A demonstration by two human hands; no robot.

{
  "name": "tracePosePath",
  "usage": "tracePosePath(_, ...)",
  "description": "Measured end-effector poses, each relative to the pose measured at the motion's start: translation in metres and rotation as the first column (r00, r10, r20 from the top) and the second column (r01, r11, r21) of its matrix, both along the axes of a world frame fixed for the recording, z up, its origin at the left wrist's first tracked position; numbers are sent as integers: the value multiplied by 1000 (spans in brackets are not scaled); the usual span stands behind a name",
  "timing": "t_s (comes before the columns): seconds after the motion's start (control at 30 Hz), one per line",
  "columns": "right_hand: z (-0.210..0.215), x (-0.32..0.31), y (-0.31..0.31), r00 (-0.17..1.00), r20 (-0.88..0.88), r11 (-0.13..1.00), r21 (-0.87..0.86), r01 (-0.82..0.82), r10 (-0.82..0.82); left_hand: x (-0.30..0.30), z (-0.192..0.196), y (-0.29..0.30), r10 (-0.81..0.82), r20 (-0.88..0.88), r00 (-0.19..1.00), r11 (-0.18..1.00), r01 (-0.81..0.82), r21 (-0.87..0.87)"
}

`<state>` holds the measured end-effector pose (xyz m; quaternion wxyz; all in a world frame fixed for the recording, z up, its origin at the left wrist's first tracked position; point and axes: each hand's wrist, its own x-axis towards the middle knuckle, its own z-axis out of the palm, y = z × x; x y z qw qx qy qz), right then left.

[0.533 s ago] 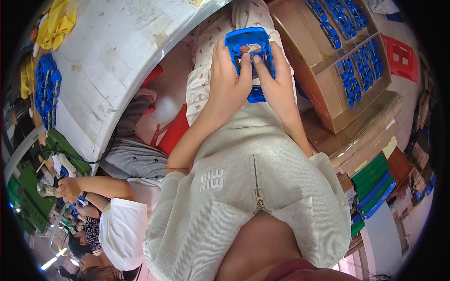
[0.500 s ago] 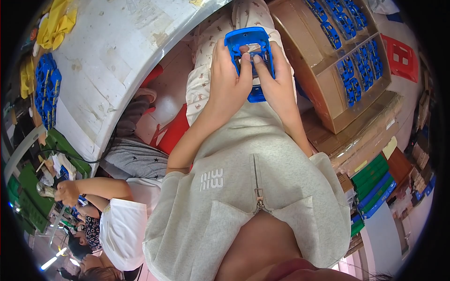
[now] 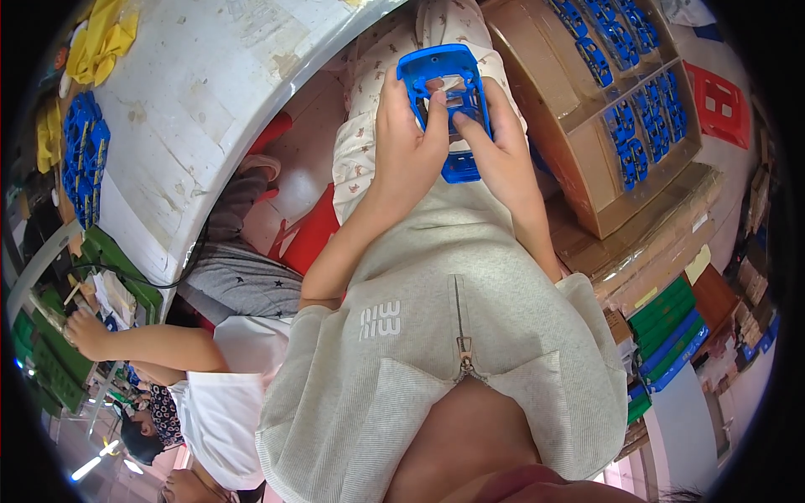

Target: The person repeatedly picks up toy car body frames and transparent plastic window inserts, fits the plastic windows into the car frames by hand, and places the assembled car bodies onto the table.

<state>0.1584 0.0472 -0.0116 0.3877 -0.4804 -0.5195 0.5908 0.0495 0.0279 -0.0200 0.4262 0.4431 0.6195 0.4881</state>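
Observation:
Above my lap I hold a blue plastic car-shaped shell [image 3: 439,59] with openings in it. My left hand [image 3: 407,147] is closed round its left side, and my right hand [image 3: 503,147] grips the right side. Both thumbs press inward over the middle of the shell, near its openings. My other fingers are mostly hidden behind or under it. The shell's lower end shows as a blue piece between my wrists. Right of my hands stands an open cardboard box [image 3: 587,161] holding rows of smaller blue parts [image 3: 625,138].
A worn white table [image 3: 197,92] curves along the left, with stacked blue parts [image 3: 84,159] and yellow pieces [image 3: 99,46] on it. A co-worker's hand [image 3: 87,335] is at the lower left. A red plastic stool [image 3: 719,105] stands beyond the box.
The shell has shifted and tilted slightly, and my right thumb has moved a little lower on it. The co-worker's arm at the lower left has moved further left.

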Motion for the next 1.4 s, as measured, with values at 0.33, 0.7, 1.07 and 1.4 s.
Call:
tracePosePath(0.33,-10,14,-1,987,-9,984,-81,-160,159,4,-4,3,52,40,998,999,-52,2)
tracePosePath(0.7,-14,1,-2,993,115,996,79,-40,30,15,1,-1,-18,-86,996,995,26,96)
tracePosePath(1.07,-137,180,97,929,268,966,103,237,-257,-149,63,-12,311,-480,820,948,-307,89)
tracePosePath(1.4,-285,331,219,819,142,650,-540,535,-556,-391,41,-59,218,-947,237,685,-728,-24)
